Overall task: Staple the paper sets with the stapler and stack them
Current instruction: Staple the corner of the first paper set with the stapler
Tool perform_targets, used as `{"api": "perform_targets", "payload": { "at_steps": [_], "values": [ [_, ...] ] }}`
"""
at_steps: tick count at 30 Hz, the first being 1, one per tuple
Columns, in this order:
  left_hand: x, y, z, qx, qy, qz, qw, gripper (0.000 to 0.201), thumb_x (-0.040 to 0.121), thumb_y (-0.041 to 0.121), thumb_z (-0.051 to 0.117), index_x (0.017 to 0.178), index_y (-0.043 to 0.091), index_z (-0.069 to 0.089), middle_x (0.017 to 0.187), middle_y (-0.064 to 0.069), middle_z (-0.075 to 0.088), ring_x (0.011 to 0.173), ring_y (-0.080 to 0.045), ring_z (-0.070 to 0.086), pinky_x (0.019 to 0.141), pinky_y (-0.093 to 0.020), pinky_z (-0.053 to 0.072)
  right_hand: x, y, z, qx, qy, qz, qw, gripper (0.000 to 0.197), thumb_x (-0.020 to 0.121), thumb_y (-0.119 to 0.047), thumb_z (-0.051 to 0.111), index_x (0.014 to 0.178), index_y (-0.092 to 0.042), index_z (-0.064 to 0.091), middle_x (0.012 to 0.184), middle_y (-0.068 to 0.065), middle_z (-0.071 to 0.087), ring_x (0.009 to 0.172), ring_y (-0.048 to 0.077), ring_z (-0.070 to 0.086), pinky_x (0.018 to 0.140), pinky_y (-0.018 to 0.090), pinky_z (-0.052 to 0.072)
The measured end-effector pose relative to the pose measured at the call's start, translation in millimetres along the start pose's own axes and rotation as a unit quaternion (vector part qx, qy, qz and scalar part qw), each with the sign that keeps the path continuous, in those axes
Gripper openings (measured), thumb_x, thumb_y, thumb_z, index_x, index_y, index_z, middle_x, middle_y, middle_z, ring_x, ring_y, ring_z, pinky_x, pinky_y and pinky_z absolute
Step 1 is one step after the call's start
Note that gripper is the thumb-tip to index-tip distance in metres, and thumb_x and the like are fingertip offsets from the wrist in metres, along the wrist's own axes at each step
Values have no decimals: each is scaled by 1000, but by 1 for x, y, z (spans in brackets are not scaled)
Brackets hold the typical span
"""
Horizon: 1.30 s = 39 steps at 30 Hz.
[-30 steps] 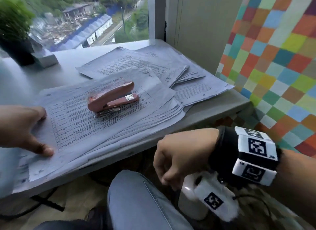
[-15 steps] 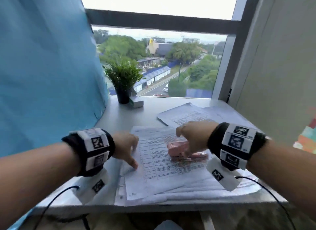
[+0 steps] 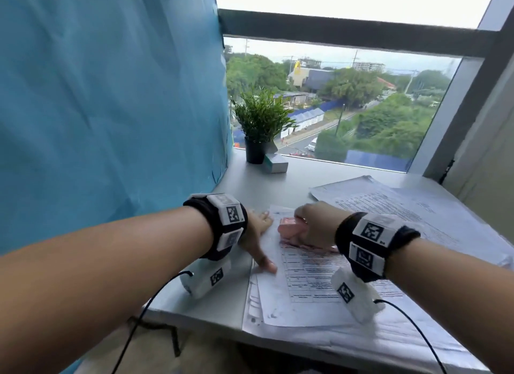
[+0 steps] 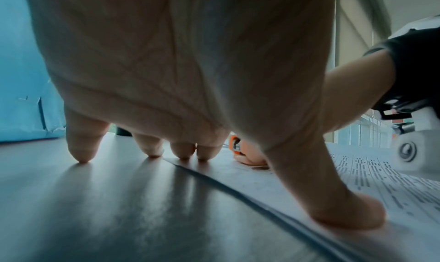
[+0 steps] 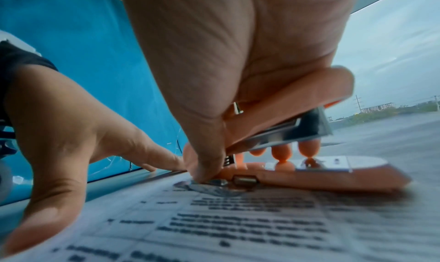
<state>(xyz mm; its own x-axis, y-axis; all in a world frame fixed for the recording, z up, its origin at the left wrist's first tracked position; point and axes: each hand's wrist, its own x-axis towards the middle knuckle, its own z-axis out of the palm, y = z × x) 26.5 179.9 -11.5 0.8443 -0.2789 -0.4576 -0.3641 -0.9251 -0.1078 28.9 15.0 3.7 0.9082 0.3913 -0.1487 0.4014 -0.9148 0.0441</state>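
Observation:
A pink stapler [image 3: 288, 229] lies on top of a stack of printed paper sets [image 3: 306, 290] at the table's near edge. My right hand [image 3: 308, 226] grips the stapler. In the right wrist view my fingers curl round the stapler's raised upper arm [image 5: 297, 104], while its base [image 5: 321, 177] rests on the top sheet [image 5: 238, 228]. My left hand [image 3: 262, 240] is spread flat at the stack's left edge. Its thumb [image 4: 345, 209] presses the paper and its fingertips [image 4: 183, 153] touch the paper edge and the table.
A second pile of papers [image 3: 403, 204] covers the back right of the grey table [image 3: 208, 304]. A potted plant [image 3: 258, 123] and a small box [image 3: 275, 163] stand by the window. A blue curtain [image 3: 111, 109] hangs close on the left.
My right hand has come up from my lap onto the table and taken hold of the stapler. The left hand stays on the stack's left edge. The head view has swung up.

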Motion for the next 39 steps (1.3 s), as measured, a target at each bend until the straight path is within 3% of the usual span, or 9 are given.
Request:
{"api": "perform_targets", "payload": {
  "at_steps": [7, 11, 15, 18, 21, 24, 31, 35, 39],
  "values": [
    [-1, -1, 2, -18, 5, 2, 1000, 123, 68, 79, 59, 155, 19, -4, 163, -3, -9, 150, -23, 0, 122, -40, 2, 21, -5, 3, -2, 16, -65, 998, 19, 86, -33, 60, 95, -18, 54, 102, 7, 66, 95, 26, 61, 74, 26, 44],
    [0, -2, 1, -24, 11, 10, 1000, 118, 65, 80, 62, 154, 26, 6, 162, -1, 9, 148, -24, 13, 121, -42, 10, 24, -8, 9, -27, 23, -68, 997, 28, 87, -41, 54, 100, -17, 46, 108, 8, 64, 100, 28, 60, 85, 35, 50],
    [-1, -2, 1, -37, 12, 29, 999, 108, 63, 78, 65, 149, 33, 20, 153, 3, 30, 140, -23, 31, 117, -43, 23, 25, -9, 12, -28, 50, -86, 995, 30, 87, -43, 56, 96, -19, 39, 109, 8, 64, 98, 28, 60, 83, 37, 50],
    [-4, -1, 0, -45, 11, 52, 998, 93, 70, 72, 66, 146, 35, 27, 148, 3, 40, 137, -22, 37, 114, -42, 28, 25, -11, 11, -62, 84, -123, 987, 38, 86, -47, 60, 96, -22, 35, 106, 4, 61, 96, 25, 58, 76, 33, 40],
    [-6, -2, 0, -32, 6, 48, 998, 93, 71, 74, 63, 147, 38, 24, 148, 3, 39, 138, -23, 36, 114, -42, 27, 23, -11, 9, -72, 93, -136, 984, 42, 84, -51, 61, 96, -23, 31, 105, 4, 60, 96, 24, 57, 73, 31, 33],
    [-5, -2, 0, -16, 6, 39, 999, 97, 69, 78, 60, 149, 39, 20, 151, 3, 36, 141, -23, 31, 114, -43, 25, 22, -14, 8, -91, 106, -142, 980, 46, 83, -55, 61, 98, -20, 35, 101, 5, 63, 91, 25, 57, 72, 32, 39],
    [-1, -1, 8, 4, 13, 13, 1000, 92, 61, 89, 52, 138, 40, 40, 144, -2, 43, 137, -28, 32, 111, -48, 28, 11, -23, 5, -170, 197, -230, 938, 42, 88, -50, 58, 98, -15, 35, 89, 3, 68, 78, 25, 65, 94, 38, 46],
    [-2, 1, 9, 14, 1, 27, 1000, 85, 72, 84, 47, 144, 41, 35, 149, 0, 38, 140, -27, 28, 113, -48, 23, 6, -25, 4, -181, 209, -255, 926, 44, 88, -47, 61, 107, -13, 42, 98, 3, 68, 86, 23, 65, 88, 30, 44],
    [-10, 3, 6, 16, 5, 42, 999, 72, 83, 72, 48, 141, 31, 41, 145, -2, 43, 139, -25, 29, 112, -44, 21, 6, -27, 6, -180, 214, -258, 925, 47, 83, -42, 68, 110, -12, 45, 97, 6, 68, 87, 27, 65, 80, 36, 49]
  ]
}}
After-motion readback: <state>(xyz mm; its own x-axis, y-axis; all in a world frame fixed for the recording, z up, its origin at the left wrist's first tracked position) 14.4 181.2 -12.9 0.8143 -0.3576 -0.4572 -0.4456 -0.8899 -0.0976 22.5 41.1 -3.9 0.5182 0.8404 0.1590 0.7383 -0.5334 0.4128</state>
